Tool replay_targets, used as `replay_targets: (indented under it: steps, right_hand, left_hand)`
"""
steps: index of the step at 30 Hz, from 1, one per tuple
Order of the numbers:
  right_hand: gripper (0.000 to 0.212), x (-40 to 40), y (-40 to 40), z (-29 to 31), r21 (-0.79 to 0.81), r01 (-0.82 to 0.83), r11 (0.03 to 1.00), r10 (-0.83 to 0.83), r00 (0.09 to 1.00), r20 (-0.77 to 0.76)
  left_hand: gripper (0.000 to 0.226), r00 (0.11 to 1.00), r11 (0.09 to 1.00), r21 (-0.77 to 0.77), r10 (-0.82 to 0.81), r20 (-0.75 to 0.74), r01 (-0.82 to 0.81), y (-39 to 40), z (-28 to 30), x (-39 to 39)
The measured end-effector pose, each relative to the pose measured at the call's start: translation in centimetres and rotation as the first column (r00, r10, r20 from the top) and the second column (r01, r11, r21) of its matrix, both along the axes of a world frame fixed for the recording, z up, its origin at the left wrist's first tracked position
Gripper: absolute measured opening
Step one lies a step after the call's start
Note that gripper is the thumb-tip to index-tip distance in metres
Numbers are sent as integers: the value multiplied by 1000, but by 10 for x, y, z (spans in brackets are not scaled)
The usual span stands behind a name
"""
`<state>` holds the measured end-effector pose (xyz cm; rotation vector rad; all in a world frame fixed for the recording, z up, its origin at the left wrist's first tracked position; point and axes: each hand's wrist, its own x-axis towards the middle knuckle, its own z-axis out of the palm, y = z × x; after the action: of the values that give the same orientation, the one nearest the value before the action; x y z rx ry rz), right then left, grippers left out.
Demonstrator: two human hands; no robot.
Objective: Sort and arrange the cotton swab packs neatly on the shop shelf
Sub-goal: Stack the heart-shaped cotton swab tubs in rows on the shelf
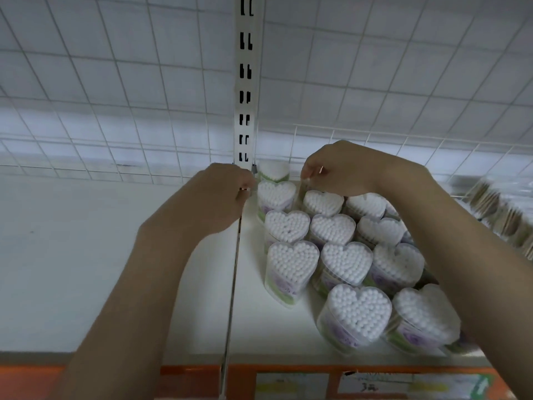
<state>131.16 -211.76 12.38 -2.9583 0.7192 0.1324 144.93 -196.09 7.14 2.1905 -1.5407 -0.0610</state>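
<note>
Several heart-shaped cotton swab packs (291, 262) stand in rows toward the shelf (115, 269) right end, right hand (343, 168) curled over a back-row pack (323, 202), left hand (227, 194) fisted at the back edge, contents unseen; best to seat each pack upright, touching its neighbours.
</note>
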Motion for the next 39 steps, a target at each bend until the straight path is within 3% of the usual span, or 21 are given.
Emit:
replay_targets:
  steps: [10, 22, 29, 39]
  right_hand:
    - [36, 41, -29, -7, -72, -17, 997, 17, 1000, -13]
    - [36, 68, -33, -19, -83, -81, 993, 81, 997, -5]
    - [51, 75, -31, -23, -41, -21, 999, 18, 997, -69]
    - [52, 82, -28, -30, -3, 44, 999, -44, 996, -75]
  left_hand:
    - [31, 995, 988, 123, -89, -37, 93, -43, -6, 3]
    - [32, 983, 993, 21, -111, -143, 115, -52, -16, 3]
    - [32, 976, 989, 5, -142, -167, 145, -50, -15, -3]
    - [36, 973, 994, -10, -105, -206, 105, -39, -12, 6]
